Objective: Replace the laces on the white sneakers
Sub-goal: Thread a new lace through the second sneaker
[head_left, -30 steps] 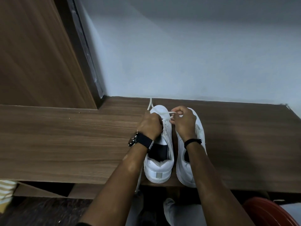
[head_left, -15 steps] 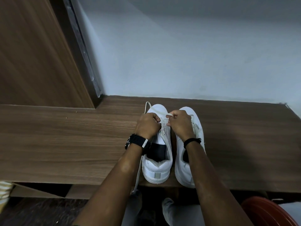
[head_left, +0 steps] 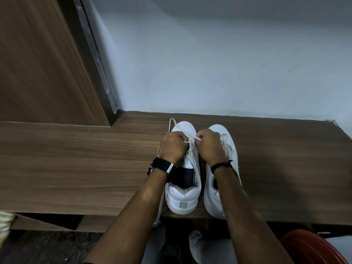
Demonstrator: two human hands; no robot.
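White sneakers [head_left: 183,195], a black tongue [head_left: 183,177] in the left one, an off-white lace [head_left: 176,126]. Brown wood-grain worktop [head_left: 76,168], pale blue-grey wall [head_left: 228,63], black watch [head_left: 161,167], black wristband [head_left: 222,164], red tub [head_left: 312,248].

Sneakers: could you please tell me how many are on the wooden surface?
2. The left sneaker is under the left hand; the right sneaker stands beside it, partly hidden by the right hand and forearm.

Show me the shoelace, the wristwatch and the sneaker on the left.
shoelace [head_left: 196,138], head view, strand pulled between the hands
wristwatch [head_left: 162,166], head view, black strap on the left wrist
left sneaker [head_left: 182,201], head view, white heel
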